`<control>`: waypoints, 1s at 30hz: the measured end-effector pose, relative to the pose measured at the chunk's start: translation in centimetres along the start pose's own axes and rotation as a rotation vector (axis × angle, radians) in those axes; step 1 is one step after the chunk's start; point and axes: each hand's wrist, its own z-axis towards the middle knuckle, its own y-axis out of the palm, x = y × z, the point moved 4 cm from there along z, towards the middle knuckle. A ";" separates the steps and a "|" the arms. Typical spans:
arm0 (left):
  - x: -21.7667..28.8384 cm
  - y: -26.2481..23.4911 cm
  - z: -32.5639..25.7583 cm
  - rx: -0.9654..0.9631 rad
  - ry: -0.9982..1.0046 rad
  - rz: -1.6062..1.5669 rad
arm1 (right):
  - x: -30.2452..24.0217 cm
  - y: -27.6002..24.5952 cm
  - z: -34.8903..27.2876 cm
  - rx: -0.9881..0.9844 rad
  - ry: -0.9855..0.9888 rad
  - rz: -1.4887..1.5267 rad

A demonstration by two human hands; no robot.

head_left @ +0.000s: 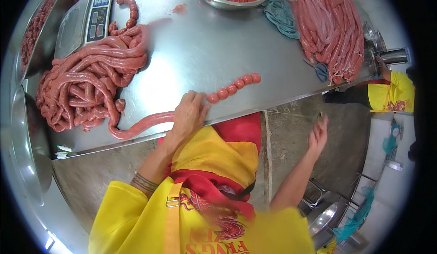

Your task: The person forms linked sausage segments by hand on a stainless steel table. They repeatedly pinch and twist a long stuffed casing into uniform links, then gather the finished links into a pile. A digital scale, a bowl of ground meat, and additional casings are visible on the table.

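Observation:
A long raw sausage (150, 121) runs from a coiled heap of filled sausage casing (86, 88) along the table's near edge to my left hand (188, 112). That hand is closed round it, palm down. Beyond my fingers, a row of short round sausage links (232, 89) lies on the metal table, slanting up to the right. My right hand (318, 134) is raised over the floor, off to the right of the table edge. Its fingers are drawn together and slightly blurred. A thin pale line shows near them, but I cannot make out what they hold.
A scale (98, 20) stands at the far left beside a metal tray (50, 31) of links. At the back are a bowl of ground meat (261, 1), a teal cloth (281, 17), hanging casings (327, 26) and scissors (321, 71). Another person (391, 92) works at the right.

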 end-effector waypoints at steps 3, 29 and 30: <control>-0.1 -0.2 0.1 -0.127 -0.228 -0.242 | 8.6 16.7 6.7 0.005 0.292 -1.139; 0.2 0.7 3.1 -0.564 -0.727 -0.918 | 3.5 -2.6 -7.0 0.026 -0.056 0.212; 0.3 0.3 2.9 -0.526 -0.684 -0.776 | 5.4 2.9 -3.4 -0.041 0.104 0.022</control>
